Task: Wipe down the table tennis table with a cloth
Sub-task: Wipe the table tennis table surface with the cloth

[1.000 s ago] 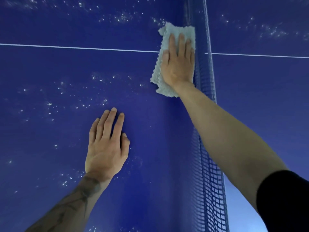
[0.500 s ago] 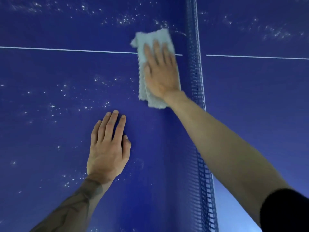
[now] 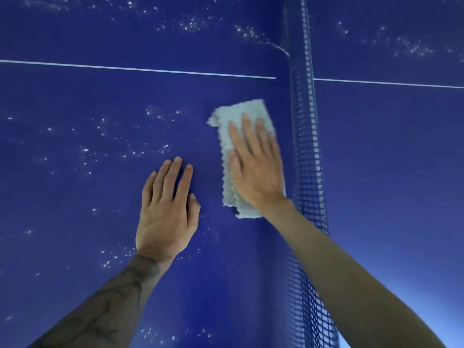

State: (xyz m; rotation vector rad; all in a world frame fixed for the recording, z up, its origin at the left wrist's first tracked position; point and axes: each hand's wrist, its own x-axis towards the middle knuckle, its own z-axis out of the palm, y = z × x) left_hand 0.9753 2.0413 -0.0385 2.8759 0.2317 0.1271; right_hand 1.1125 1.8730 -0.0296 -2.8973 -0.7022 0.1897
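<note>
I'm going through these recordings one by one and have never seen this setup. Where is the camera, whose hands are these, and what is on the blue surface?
There is no machine here. A person wears one wide-angle camera on the head, looking forward and down, so you see their own two bare hands. The surface is a dark blue table tennis table with a thin white line across it and a blue mesh net running away from the viewer. The right hand lies flat, fingers straight, on a pale grey-white folded cloth, pressing it to the table just left of the net. The left hand rests flat on the table beside it, holding nothing. Scattered white specks dot the table.
</note>
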